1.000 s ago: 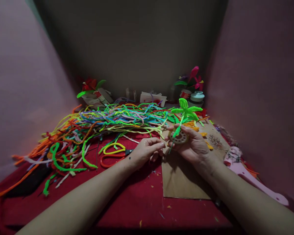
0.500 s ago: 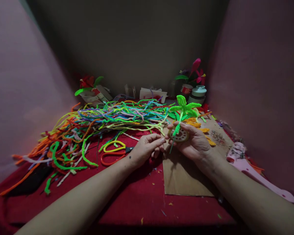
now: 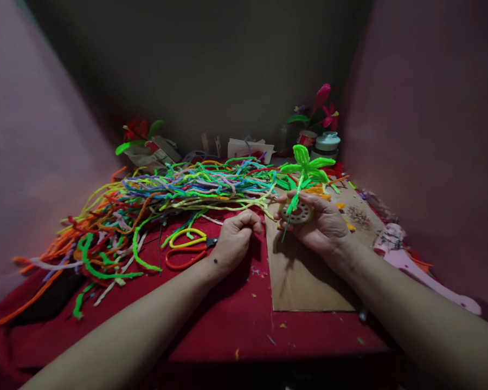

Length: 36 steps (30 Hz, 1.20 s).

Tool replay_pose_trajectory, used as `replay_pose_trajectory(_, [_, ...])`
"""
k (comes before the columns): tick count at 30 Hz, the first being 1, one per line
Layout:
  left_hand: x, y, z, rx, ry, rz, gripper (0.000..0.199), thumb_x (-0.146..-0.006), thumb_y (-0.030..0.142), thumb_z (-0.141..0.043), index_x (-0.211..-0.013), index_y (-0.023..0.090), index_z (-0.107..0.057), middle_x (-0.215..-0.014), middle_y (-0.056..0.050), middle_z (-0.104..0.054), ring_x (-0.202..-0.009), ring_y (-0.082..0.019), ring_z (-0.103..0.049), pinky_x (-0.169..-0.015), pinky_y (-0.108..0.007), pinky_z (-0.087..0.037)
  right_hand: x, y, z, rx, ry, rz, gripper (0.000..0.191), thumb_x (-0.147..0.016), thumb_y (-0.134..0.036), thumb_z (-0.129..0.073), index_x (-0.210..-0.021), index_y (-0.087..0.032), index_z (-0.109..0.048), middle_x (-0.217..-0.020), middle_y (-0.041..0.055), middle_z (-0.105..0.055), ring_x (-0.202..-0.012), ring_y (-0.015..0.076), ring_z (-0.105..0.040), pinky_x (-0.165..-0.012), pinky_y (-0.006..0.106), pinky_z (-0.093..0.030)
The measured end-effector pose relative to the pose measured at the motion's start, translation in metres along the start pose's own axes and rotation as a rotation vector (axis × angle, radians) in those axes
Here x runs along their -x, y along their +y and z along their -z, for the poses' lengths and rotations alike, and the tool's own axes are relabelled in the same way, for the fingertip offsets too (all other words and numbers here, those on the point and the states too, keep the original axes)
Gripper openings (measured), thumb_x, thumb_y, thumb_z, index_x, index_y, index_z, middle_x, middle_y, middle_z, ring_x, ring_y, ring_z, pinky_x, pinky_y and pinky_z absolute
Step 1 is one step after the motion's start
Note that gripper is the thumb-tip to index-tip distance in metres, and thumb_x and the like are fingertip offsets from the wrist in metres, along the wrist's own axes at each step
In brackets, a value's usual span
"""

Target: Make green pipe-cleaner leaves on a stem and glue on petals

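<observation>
Three walls are surrounding the person's left hand (image 3: 238,238) and right hand (image 3: 323,225): a dark back wall (image 3: 211,65) is standing ahead of them, while a pinkish left wall (image 3: 20,135) and a pinkish right wall (image 3: 431,135) are flanking them in dim light. Beneath both hands, a desk (image 3: 211,330) covered in red cloth is stretching out. The left forearm (image 3: 134,322) is slanting in from the lower left; the right forearm (image 3: 415,317) is coming from the lower right, its wrist turning the palm inward. Beyond and left of the left hand, a tangle of multicoloured fuzzy wires (image 3: 195,189) is spreading. Under the right hand, a brown board (image 3: 301,287) is lying flat, and to that hand's right a long pink object (image 3: 425,276) is resting. The left hand is curling into a loose fist just beside the scissors (image 3: 195,249); whether anything is sitting inside it cannot be told. The right hand is gripping a green flower (image 3: 303,169) together with a spool-like disc (image 3: 305,213), the petals spreading above the thumb and the thin stem (image 3: 285,232) poking out below the fingers. Nearer than both hands, tiny scraps (image 3: 283,326) are dotting the cloth.
</observation>
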<state>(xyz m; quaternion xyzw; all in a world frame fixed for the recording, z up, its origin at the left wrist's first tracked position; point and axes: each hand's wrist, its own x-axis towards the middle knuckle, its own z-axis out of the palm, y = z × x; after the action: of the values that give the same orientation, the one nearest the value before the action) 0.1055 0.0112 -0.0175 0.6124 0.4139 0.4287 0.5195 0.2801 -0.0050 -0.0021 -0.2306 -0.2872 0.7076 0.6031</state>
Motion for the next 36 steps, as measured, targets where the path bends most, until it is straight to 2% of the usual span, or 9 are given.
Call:
replay_pose_trajectory(3, [-0.002, -0.006, 0.002, -0.047, 0.007, -0.084, 0.017, -0.051, 0.005, -0.039, -0.052, 0.016, -0.052, -0.054, 0.003, -0.047, -0.055, -0.009, -0.039, -0.053, -0.021, -0.032, 0.0, -0.002, 0.0, 0.001, 0.019, 0.002, 0.013, -0.063, -0.026, -0.064, -0.075, -0.019, -0.065, -0.074, -0.0004, -0.069, -0.06, 0.0164, -0.063, -0.044, 0.024, -0.04])
replay_pose_trajectory(12, [-0.003, -0.006, -0.005, -0.025, 0.031, 0.036, 0.019, -0.049, 0.008, -0.041, -0.06, 0.016, -0.055, -0.049, 0.006, -0.042, -0.045, -0.006, -0.028, -0.045, -0.02, -0.021, 0.0, -0.001, 0.001, 0.082, -0.007, 0.038, 0.014, -0.065, -0.028, -0.063, -0.075, -0.019, -0.063, -0.075, 0.0015, -0.069, -0.058, 0.0169, -0.062, -0.044, 0.027, -0.041])
replay_pose_trajectory(19, [-0.008, -0.016, -0.006, 0.056, 0.008, -0.007, 0.023, -0.05, 0.008, -0.042, -0.068, 0.017, -0.054, -0.053, 0.006, -0.045, -0.047, -0.007, -0.032, -0.046, -0.02, -0.023, 0.001, -0.001, 0.001, 0.131, 0.011, 0.057, 0.014, -0.063, -0.027, -0.064, -0.075, -0.019, -0.063, -0.075, 0.0018, -0.068, -0.064, 0.0185, -0.062, -0.047, 0.028, -0.043])
replay_pose_trajectory(25, [-0.008, -0.018, -0.005, 0.07, -0.011, 0.001, 0.025, -0.048, 0.008, -0.038, -0.067, 0.016, -0.053, -0.047, 0.007, -0.039, -0.042, -0.006, -0.028, -0.044, -0.02, -0.019, 0.002, -0.001, 0.001, 0.16, 0.055, 0.089, 0.011, -0.064, -0.026, -0.062, -0.073, -0.019, -0.064, -0.073, 0.0015, -0.067, -0.07, 0.0198, -0.063, -0.052, 0.03, -0.045])
replay_pose_trajectory(28, [-0.009, -0.018, -0.005, 0.09, -0.051, -0.033, 0.026, -0.047, 0.007, -0.039, -0.067, 0.015, -0.053, -0.05, 0.006, -0.043, -0.044, -0.005, -0.032, -0.044, -0.018, -0.022, 0.003, -0.001, -0.001, 0.165, 0.053, 0.087, 0.01, -0.065, -0.026, -0.062, -0.073, -0.02, -0.064, -0.075, 0.0021, -0.067, -0.072, 0.0202, -0.062, -0.053, 0.031, -0.045])
replay_pose_trajectory(31, [-0.008, -0.011, -0.004, 0.049, -0.117, -0.088, 0.028, -0.049, 0.006, -0.039, -0.07, 0.015, -0.055, -0.056, 0.005, -0.05, -0.049, -0.007, -0.043, -0.05, -0.019, -0.034, 0.004, 0.0, -0.002, 0.167, 0.038, 0.08, 0.011, -0.065, -0.025, -0.061, -0.073, -0.019, -0.065, -0.077, 0.002, -0.068, -0.068, 0.0183, -0.062, -0.052, 0.029, -0.045])
replay_pose_trajectory(33, [-0.005, -0.002, 0.0, -0.044, -0.164, -0.14, 0.03, -0.052, 0.005, -0.038, -0.072, 0.014, -0.058, -0.062, 0.003, -0.056, -0.058, -0.009, -0.052, -0.06, -0.022, -0.042, 0.004, 0.0, -0.002, 0.162, 0.018, 0.081, 0.012, -0.065, -0.025, -0.061, -0.073, -0.018, -0.065, -0.077, 0.0016, -0.068, -0.063, 0.0163, -0.061, -0.051, 0.028, -0.045])
replay_pose_trajectory(36, [0.003, 0.014, 0.01, -0.259, -0.288, -0.167, 0.03, -0.058, 0.005, -0.04, -0.075, 0.014, -0.063, -0.073, 0.0, -0.063, -0.072, -0.011, -0.057, -0.074, -0.024, -0.044, 0.003, 0.001, -0.001, 0.153, -0.009, 0.069, 0.014, -0.064, -0.026, -0.061, -0.074, -0.018, -0.066, -0.077, 0.0016, -0.069, -0.058, 0.0148, -0.06, -0.047, 0.026, -0.043])
